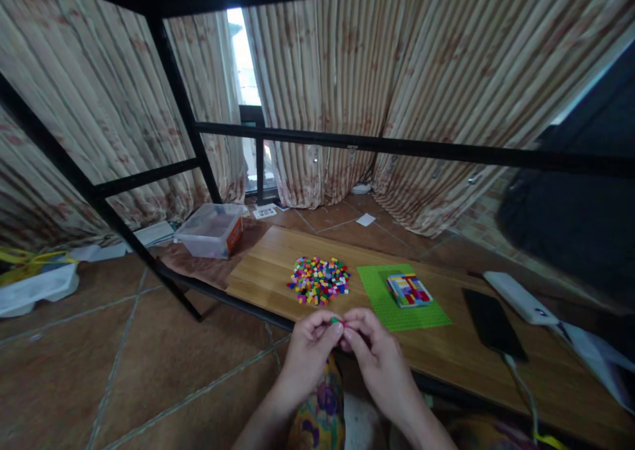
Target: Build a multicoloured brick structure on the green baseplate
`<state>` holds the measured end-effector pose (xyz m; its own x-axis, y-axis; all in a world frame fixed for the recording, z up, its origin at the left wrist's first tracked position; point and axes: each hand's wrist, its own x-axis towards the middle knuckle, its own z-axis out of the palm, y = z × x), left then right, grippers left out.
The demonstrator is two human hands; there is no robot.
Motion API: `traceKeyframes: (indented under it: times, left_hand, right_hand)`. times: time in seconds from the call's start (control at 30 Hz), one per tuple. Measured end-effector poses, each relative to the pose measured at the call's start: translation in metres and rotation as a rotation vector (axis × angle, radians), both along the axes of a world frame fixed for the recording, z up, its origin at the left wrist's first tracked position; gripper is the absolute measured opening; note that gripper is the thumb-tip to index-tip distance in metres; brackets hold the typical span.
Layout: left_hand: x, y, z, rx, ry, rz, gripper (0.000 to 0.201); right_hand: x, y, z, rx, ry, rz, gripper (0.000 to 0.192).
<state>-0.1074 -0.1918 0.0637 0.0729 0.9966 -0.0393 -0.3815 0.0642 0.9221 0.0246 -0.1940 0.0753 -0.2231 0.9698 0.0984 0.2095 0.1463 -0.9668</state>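
The left hand [310, 344] and right hand [374, 347] are meeting fingertip to fingertip, both pinching small green and red plastic bricks [338, 320] between them, as if pressing them together. Just beyond the hands, a heap of loose multicoloured bricks [319, 280] is lying on the wooden worktop [268, 265], beside a green studded baseplate [384, 298] that is carrying a partly built block [408, 289].

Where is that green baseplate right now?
In the head view, the green baseplate lies flat on the wooden table, right of the pile of coloured bricks and left of the black phone.
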Motion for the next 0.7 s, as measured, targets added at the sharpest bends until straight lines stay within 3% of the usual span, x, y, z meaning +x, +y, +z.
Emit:
traceKeyframes:
  times: [0.2,0.37,0.53,0.7]
  left_hand:
    - [0.007,-0.035,0.033,-0.029,-0.097,-0.041,0.028]
    - [0.012,-0.059,0.051,-0.058,-0.161,-0.099,0.028]
    - [0.022,-0.074,0.056,0.010,0.016,-0.031,0.028]
    - [0.033,-0.082,0.052,0.051,0.123,0.000,0.025]
  right_hand:
    - [0.015,-0.034,0.027,0.103,0.032,0.049,0.013]
    - [0.021,-0.057,0.030,-0.005,0.307,0.017,0.020]
    - [0.018,-0.079,0.023,-0.304,0.813,-0.112,0.033]
    - [0.018,-0.095,0.024,-0.340,0.915,-0.109,0.029]
